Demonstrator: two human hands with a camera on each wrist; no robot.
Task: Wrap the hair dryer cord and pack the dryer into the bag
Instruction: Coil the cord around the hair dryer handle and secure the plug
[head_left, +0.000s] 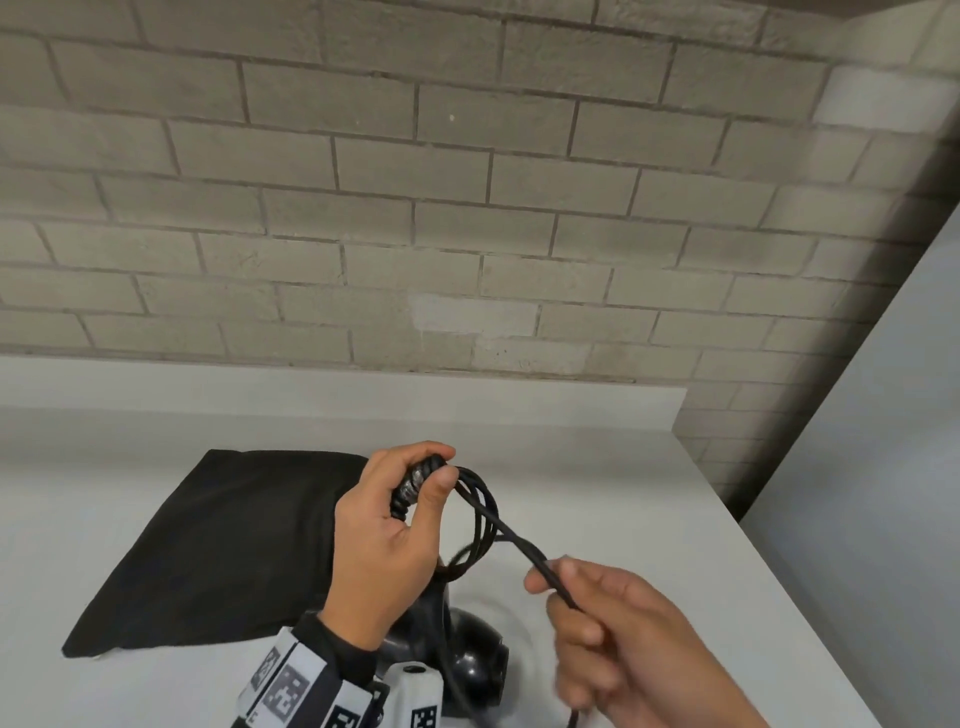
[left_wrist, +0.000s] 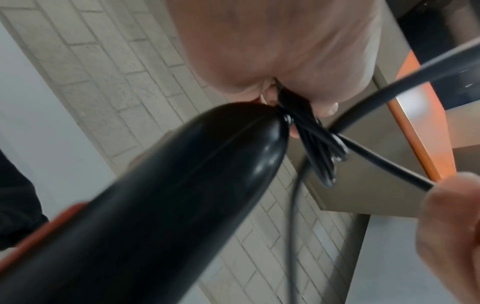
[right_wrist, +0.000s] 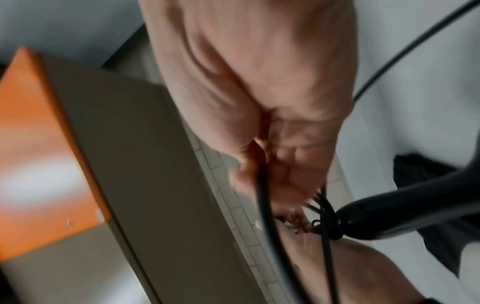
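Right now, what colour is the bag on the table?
Plain black; the bag shows best in the head view.

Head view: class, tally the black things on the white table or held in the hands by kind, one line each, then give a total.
Hair dryer: 1
Cord, partly looped, held by the left hand and right hand: 1
Cloth bag, lying flat: 1
Total: 3

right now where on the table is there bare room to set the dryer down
Bare white table lies right of the black bag, running to the table's right edge, and behind the bag toward the brick wall. The near middle is crowded: hair dryer, cord and both hands.
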